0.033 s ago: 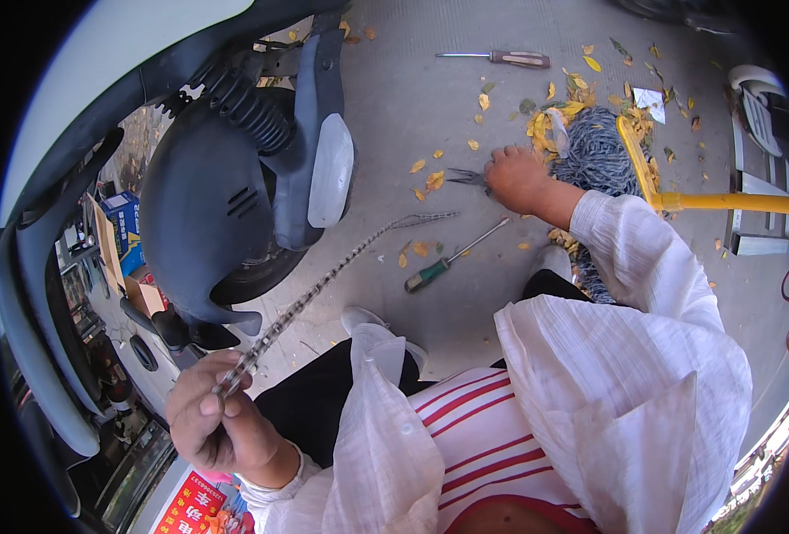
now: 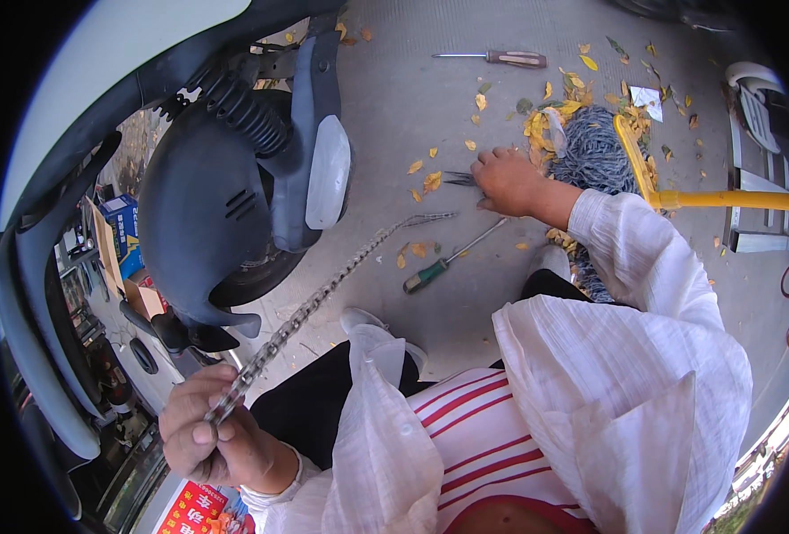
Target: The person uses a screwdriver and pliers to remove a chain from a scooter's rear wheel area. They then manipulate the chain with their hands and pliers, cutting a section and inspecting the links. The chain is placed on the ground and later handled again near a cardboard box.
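Shifted slightly left since earlier, the right hand (image 2: pixel 512 183) curls over a dark tool (image 2: pixel 466 179) on the ground (image 2: pixel 394 133), its grip unclear, while the left hand (image 2: pixel 225 443) pinches the metal chain (image 2: pixel 302 311), its far end near the green-handled screwdriver (image 2: pixel 426 277).

Dressed in a loose white overshirt (image 2: pixel 608 356), and look at that fabric: thin, crinkled, hanging open in wide folds! Running full length down the right sleeve (image 2: pixel 639 238), finely creased, and finishing on the left in a gathered white cuff (image 2: pixel 295 472). Showing a small pale button (image 2: pixel 406 429) on the front edge. Flashing a white top (image 2: pixel 479 433) underneath, crossed by red stripes (image 2: pixel 492 471)! Adding a red neckline (image 2: pixel 546 508), black trousers (image 2: pixel 314 400), and pale shoes (image 2: pixel 363 320)!
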`<action>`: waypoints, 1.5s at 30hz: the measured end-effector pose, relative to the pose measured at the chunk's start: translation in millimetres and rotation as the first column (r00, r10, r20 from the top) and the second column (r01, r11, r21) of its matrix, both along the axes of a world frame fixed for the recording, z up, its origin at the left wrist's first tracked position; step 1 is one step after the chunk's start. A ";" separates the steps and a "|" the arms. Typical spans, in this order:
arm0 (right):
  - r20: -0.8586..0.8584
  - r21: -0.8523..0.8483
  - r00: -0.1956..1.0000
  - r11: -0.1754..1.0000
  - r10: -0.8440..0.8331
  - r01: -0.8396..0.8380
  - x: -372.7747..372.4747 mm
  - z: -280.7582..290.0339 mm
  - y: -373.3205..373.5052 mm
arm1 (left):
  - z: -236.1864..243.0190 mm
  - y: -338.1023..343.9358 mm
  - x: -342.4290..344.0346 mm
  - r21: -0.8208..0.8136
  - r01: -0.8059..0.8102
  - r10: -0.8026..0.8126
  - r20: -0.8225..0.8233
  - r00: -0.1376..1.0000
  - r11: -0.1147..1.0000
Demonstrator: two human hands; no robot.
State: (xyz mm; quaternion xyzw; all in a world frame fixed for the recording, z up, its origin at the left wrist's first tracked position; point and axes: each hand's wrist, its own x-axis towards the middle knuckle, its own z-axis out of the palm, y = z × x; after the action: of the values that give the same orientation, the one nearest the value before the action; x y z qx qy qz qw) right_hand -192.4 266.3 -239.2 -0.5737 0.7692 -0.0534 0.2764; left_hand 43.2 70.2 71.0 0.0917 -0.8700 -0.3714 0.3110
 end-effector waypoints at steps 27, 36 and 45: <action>0.403 -0.127 0.902 0.985 0.155 -0.113 8.8 2.6 9.0 | 24.7 -59.4 31.7 0.026 -0.441 0.432 -0.255 0.865 0.897; 0.141 -0.612 0.930 0.768 0.340 -0.188 16.5 149.1 -28.0 | -16.0 2.2 -4.2 -0.063 -0.109 0.125 0.472 0.873 0.992; 0.340 -0.786 0.861 0.617 0.379 0.039 37.5 187.0 -32.4 | -53.1 35.7 -33.4 0.256 0.037 -0.191 0.608 0.771 0.966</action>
State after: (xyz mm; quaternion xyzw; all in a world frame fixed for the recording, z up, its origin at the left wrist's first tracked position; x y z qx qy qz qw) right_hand -154.9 233.9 -52.2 -0.6767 0.5188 -0.4876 0.1879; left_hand 9.8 105.9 17.9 0.1920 -0.8787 -0.4358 -0.0325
